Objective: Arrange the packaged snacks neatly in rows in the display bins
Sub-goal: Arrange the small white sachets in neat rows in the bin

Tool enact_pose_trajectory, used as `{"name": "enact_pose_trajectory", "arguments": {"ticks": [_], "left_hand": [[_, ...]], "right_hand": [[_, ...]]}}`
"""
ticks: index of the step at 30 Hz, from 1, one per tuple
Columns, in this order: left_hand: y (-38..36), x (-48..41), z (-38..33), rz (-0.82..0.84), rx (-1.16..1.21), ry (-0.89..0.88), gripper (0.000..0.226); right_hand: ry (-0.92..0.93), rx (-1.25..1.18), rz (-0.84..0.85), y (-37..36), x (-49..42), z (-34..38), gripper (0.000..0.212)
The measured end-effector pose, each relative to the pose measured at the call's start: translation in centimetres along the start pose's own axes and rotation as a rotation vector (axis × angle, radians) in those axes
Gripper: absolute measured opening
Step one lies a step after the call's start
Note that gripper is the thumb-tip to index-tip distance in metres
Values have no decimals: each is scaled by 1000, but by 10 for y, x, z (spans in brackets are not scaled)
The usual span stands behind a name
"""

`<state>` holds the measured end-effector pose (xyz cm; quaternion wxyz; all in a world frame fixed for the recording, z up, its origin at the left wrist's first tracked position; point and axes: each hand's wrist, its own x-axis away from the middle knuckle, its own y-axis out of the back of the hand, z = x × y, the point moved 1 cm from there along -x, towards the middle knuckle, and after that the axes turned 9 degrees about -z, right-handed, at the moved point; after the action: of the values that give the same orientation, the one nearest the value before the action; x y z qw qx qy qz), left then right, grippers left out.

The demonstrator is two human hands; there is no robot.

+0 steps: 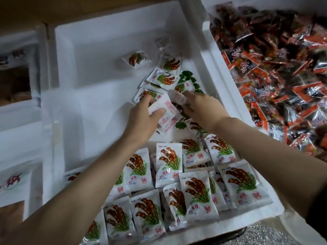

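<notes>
Your left hand is over the middle of the white foam bin. Its fingers and thumb are curled round a small stack of packets, held back side up so the white and pink print shows.

Your right hand reaches in beside it, toward the bin's right wall. Its fingertips meet a blurred white packet, but with the blur you cannot tell whether those fingers grip it or only touch it.

At the near end of the bin, the arranged packets lie face up in overlapping rows, showing brown pods and green leaves. Past your hands, toward the bin's far right side, a loose heap of packets lies jumbled over some green leaf trim. One single packet sits apart, nearer the bin's centre.

The bin's left half is bare foam. A neighbouring bin of red and black snacks sits just beside its right wall, and more foam bins stand to its left.
</notes>
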<state>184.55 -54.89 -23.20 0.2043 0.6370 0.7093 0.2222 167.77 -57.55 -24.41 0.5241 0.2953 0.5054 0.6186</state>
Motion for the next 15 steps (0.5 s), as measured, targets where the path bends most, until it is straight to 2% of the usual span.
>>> {"name": "enact_pose_trajectory", "arguments": {"ticks": [3, 5, 8, 10, 12, 15], "left_hand": [[18, 5, -6, -141, 123, 26, 9], [29, 11, -9, -196, 220, 83, 7], [39, 25, -12, -199, 406, 211, 8], [42, 37, -13, -167, 484, 272, 7], [43, 50, -15, -134, 540, 310, 13], [44, 67, -20, -63, 619, 363, 17]], "right_hand": [[-37, -164, -186, 8, 10, 5, 19], [-122, -352, -211, 18, 21, 15, 24], [-284, -711, -58, 24, 40, 33, 34], [-320, -844, 44, 24, 50, 45, 36], [-362, -939, 106, 23, 58, 56, 28], [-356, -940, 134, 21, 68, 69, 28]]}}
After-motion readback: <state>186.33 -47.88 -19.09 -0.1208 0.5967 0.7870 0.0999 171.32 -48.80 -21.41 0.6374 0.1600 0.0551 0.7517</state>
